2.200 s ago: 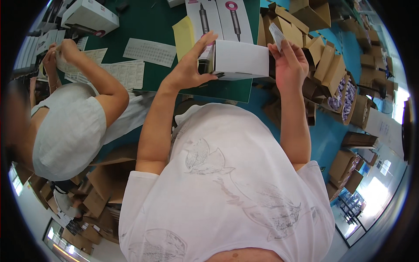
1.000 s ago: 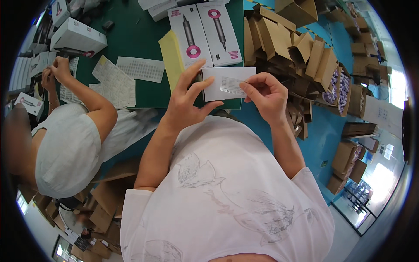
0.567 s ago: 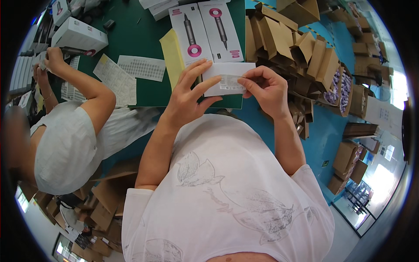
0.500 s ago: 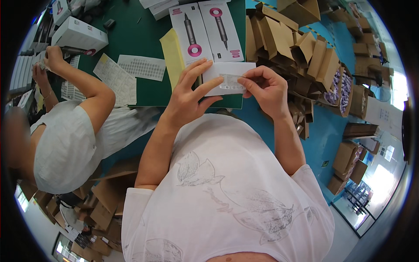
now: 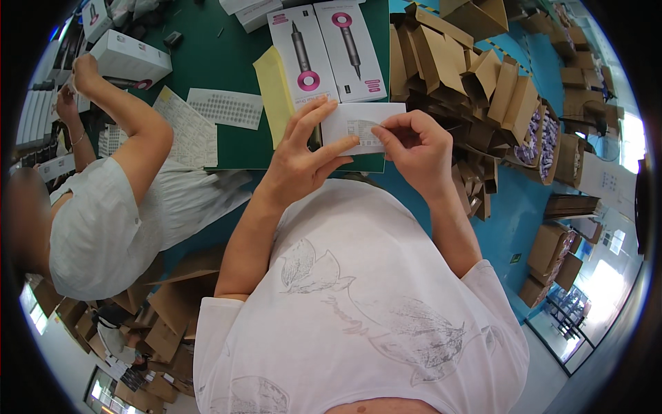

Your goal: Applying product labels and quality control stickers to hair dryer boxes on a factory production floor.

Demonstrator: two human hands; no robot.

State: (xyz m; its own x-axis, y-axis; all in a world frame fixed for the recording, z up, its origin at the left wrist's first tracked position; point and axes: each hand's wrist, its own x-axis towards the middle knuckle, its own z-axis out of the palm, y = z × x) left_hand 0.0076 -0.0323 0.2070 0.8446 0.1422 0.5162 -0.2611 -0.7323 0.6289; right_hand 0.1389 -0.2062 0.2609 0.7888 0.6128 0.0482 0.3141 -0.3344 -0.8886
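Note:
A white box (image 5: 376,112) lies at the near edge of the green table, with a printed label (image 5: 358,126) on its plain face. My left hand (image 5: 301,141) holds the box at its left side, fingers apart, the index fingertip pressing the label's lower left part. The thumb is partly hidden below. My right hand (image 5: 418,141) pinches the label's right end between thumb and index finger, and its other fingers are curled. Beyond the white box lie two hair dryer boxes (image 5: 354,83), side by side, with grey and pink dryers pictured on them.
A yellow sheet (image 5: 274,86) and printed sticker sheets (image 5: 224,108) lie left of my hands on the green table (image 5: 234,148). A co-worker (image 5: 103,221) works at the left beside a white carton (image 5: 131,55). Open brown cartons (image 5: 441,65) are piled at the right.
My right hand has shifted slightly left and turned, its fingers now more curled, and more of the label lies against the box. The co-worker's arms have moved left.

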